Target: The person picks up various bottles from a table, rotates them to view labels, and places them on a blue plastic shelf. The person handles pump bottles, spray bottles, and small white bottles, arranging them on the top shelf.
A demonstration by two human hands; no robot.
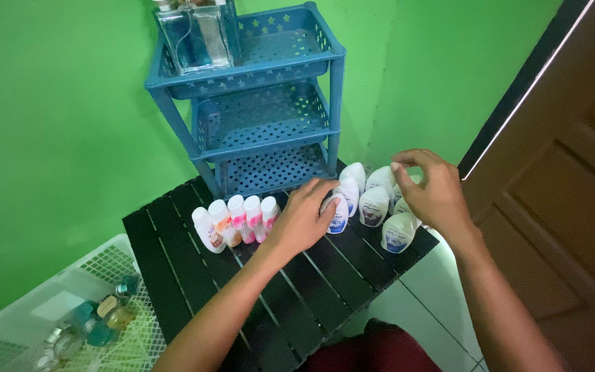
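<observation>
Green wall (56, 103) behind, brown door (566, 207) at right. Blue 3-tier rack (270, 103) stands at the far edge of the black slatted surface (311, 289); top tier carries clear glass bottles (197, 38) at its left end, middle & lower tiers look bare. White basket (49, 310) sits off the surface's near-left corner w/ small perfume bottles (105, 317) inside.

On the surface: row of four slim white/pink bottles (235, 222) along the left part, just in front of the rack. Cluster of rounded white pump bottles (373, 200) toward the far-right corner, packed touching each other.

Left hand (304, 220), grip curled around one rounded bottle (339, 213) at the cluster's left side. Right hand (432, 193) hovers over the cluster's right side, fingers bent & pinched loosely at the tips; can't tell if anything's betw. them.

Progress, as judged: bottles grouped by kind on the surface, none on the lower tiers yet, so shelving seems hardly begun.

Room: near half of the surface is open. Right edge is tight, one bottle (397, 233) sits close to it, door just beyond
</observation>
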